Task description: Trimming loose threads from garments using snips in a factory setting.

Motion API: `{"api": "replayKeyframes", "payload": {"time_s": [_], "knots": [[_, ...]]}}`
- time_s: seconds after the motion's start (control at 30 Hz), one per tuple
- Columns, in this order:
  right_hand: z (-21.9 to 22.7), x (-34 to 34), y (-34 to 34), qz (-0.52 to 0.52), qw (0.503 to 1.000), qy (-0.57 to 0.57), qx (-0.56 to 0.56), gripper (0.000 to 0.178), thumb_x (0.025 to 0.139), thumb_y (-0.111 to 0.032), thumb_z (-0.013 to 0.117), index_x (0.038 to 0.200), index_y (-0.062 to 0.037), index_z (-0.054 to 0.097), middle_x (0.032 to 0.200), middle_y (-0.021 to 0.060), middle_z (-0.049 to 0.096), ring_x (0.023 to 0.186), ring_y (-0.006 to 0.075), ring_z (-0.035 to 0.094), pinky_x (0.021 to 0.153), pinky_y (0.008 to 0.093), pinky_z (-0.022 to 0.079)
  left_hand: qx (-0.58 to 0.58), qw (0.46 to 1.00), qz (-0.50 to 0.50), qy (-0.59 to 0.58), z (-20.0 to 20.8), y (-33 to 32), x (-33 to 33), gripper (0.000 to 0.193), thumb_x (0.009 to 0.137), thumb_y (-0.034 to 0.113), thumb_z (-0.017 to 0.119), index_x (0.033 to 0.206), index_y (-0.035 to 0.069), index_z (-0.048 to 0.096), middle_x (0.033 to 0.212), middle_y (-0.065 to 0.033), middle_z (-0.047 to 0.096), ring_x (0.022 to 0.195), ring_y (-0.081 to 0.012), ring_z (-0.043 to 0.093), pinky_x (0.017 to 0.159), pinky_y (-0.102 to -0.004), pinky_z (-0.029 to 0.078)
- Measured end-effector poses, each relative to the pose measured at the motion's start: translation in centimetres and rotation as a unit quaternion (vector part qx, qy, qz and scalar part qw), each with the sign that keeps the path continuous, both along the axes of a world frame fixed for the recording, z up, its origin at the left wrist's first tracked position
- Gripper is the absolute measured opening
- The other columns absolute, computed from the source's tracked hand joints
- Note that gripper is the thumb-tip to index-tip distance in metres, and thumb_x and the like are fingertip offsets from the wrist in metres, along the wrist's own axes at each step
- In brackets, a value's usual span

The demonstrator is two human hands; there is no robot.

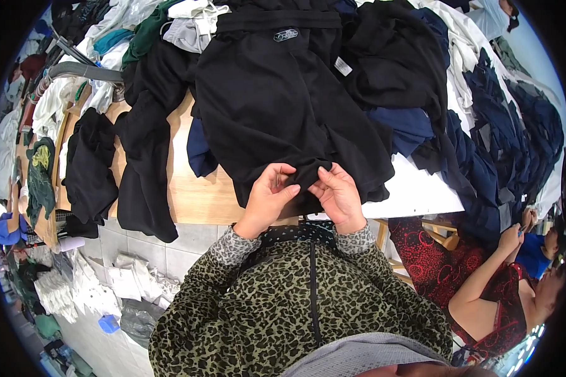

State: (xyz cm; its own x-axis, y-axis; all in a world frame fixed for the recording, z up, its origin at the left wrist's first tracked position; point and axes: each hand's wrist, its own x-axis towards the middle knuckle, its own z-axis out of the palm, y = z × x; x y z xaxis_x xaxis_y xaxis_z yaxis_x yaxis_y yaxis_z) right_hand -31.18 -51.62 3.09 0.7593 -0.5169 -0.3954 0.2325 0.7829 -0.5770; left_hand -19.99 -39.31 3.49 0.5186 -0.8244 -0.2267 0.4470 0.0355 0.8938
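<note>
A black garment (258,100) with a wide waistband lies spread in front of me. It looks like shorts or trousers, with a small light emblem below the band and a seam down the middle. My left hand (271,198) grips its near edge, thumb and forefinger curled about a fold of the cloth. Close by on the right, my right hand (338,193) pinches the same edge between thumb and fingers. Between the two hands the cloth is bunched up a little. The other fingertips are partly hidden by the fabric and the hands.
More black garments (146,163) hang over the table's (192,195) front edge on the left. Navy cloth (404,129) and a black heap (393,63) lie to the right. A co-worker (493,295) in red-and-black clothing sits at the right. White bundles (132,276) lie on the floor.
</note>
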Motion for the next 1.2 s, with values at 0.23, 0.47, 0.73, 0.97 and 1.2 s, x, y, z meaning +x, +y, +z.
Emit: {"api": "replayKeyframes", "payload": {"time_s": [0.23, 0.47, 0.73, 0.97, 1.2], "knots": [[-0.8, 0.0, 0.5, -0.111, 0.993, -0.002, 0.033, 0.014, 0.089, -0.006, 0.054, 0.103, -0.0025, 0.054, 0.094, 0.0084, 0.064, 0.086, 0.0174, 0.063, 0.078, 0.0322, 0.053, -0.02, 0.999, 0.039, 0.029, 0.2, -0.4, -0.1, 0.032, 0.079, -0.004, 0.065, 0.106, 0.003, 0.049, 0.087, 0.0022, 0.049, 0.079, -0.0036, 0.047, 0.072, -0.0179, 0.041], [0.5, -0.2, 1.4, -0.155, 0.986, 0.018, -0.051, 0.035, 0.089, -0.001, 0.052, 0.123, 0.0008, 0.048, 0.099, 0.0121, 0.063, 0.088, 0.0183, 0.063, 0.076, 0.0326, 0.054, 0.015, 0.996, -0.018, 0.09, 0.2, -0.9, 0.4, 0.026, 0.084, 0.005, 0.064, 0.106, 0.005, 0.05, 0.077, 0.0053, 0.05, 0.055, 0.0014, 0.04, 0.045, -0.0137, 0.03], [0.1, -0.8, 1.7, -0.161, 0.983, 0.019, -0.082, 0.045, 0.087, 0.002, 0.053, 0.131, -0.0004, 0.042, 0.103, 0.008, 0.059, 0.092, 0.016, 0.06, 0.078, 0.0297, 0.053, 0.02, 0.992, -0.027, 0.119, -0.2, -1.2, 0.4, 0.022, 0.085, 0.006, 0.063, 0.105, 0.004, 0.052, 0.075, 0.0053, 0.052, 0.048, 0.0018, 0.037, 0.04, -0.014, 0.027], [1.1, -0.5, 2.0, -0.151, 0.983, 0.031, -0.099, 0.054, 0.085, 0.007, 0.053, 0.135, -0.0001, 0.035, 0.108, 0.0079, 0.054, 0.094, 0.0143, 0.058, 0.079, 0.0293, 0.052, 0.019, 0.991, -0.027, 0.13, -0.7, -1.4, 0.4, 0.025, 0.085, 0.009, 0.064, 0.106, 0.002, 0.053, 0.074, 0.0051, 0.049, 0.045, 0.0004, 0.036, 0.038, -0.0154, 0.027], [0.1, -0.5, 2.4, -0.136, 0.977, 0.05, -0.154, 0.075, 0.077, 0.013, 0.059, 0.141, 0.0013, 0.02, 0.119, 0.0083, 0.043, 0.079, 0.0097, 0.056, 0.07, 0.0233, 0.05, 0.046, 0.995, -0.027, 0.083, -0.7, -1.7, 0.3, 0.02, 0.084, 0.01, 0.065, 0.102, 0.003, 0.057, 0.072, 0.0051, 0.053, 0.047, 0.0001, 0.04, 0.04, -0.0149, 0.029]]}}
